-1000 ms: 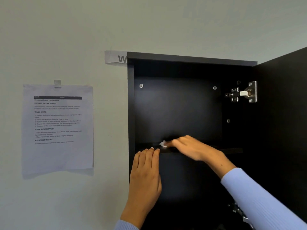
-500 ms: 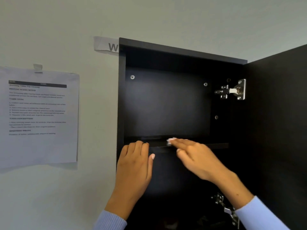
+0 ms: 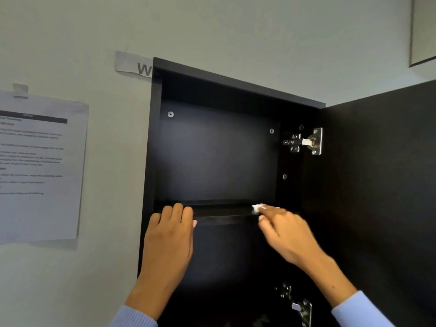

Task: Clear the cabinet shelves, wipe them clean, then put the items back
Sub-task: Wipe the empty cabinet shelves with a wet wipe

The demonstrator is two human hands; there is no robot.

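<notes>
Pale grey-green wall [image 3: 212,27], matte and smooth, w/ a dark, near-black cabinet [image 3: 238,87] mounted on it, boxy, flat panels, door [image 3: 377,185] swung open to the right. One shelf [image 3: 221,212] visible across the upper compartment, thin dark board, slight sheen on its front edge; nothing seen standing on it. Back panel shows 2 small silver screws, plus 2 round fittings on the right inner side. 2 metal hinges: upper hinge [image 3: 304,141] shiny steel, lower hinge [image 3: 296,305] partly in shadow at bottom. 2 papers taped to the wall: printed sheet [image 3: 40,166] at left, text too blurred to read, and a small label strip [image 3: 133,64] by the cabinet's top-left corner w/ a "W" showing. 2 hands, both w/ light blue ribbed sleeves. Left hand [image 3: 167,241] rests on the shelf's front edge near its left end, fingers hooked over it. Right hand [image 3: 287,234], motion-blurred, pinches a small white wipe [image 3: 257,207] at its fingertips, wipe pressed on the shelf toward the right end.
</notes>
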